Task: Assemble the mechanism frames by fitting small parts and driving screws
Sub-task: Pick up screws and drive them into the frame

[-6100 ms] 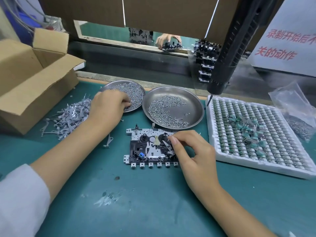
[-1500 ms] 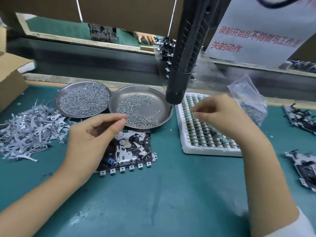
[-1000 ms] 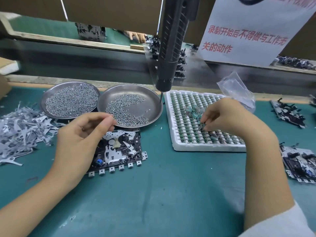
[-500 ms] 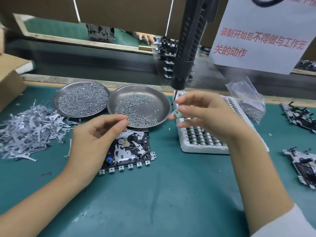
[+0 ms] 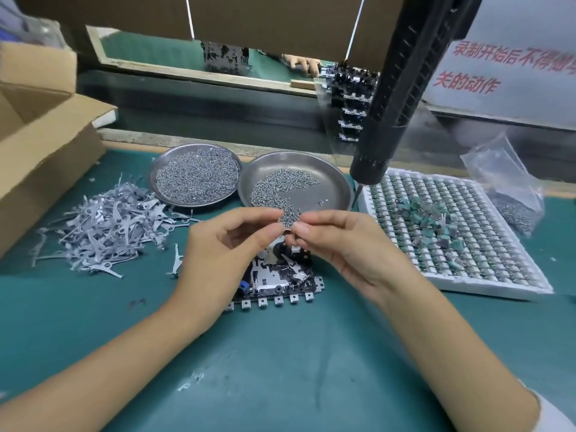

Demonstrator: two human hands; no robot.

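— Since half a second back, the right hand (image 5: 346, 251) has come in from the white parts tray (image 5: 486, 285) and now meets the left hand (image 5: 224, 247) above the mechanism frame (image 5: 277, 277).

— What are the fingers doing?

— Both hands pinch, thumb against forefinger, tips nearly touching. Something small sits between them, but it is too tiny to name.

— And the frame?

— Flat on the green tabletop (image 5: 280, 369), partly hidden under both hands, just in front of the two steel dishes of screws — the fuller dish (image 5: 194, 174) to the left, the sparser dish (image 5: 330, 188) to the right.

— Anything else close by?

— A heap of grey metal levers (image 5: 103, 226) lies at the left, and a black hanging screwdriver (image 5: 402, 98) points down beside the tray.
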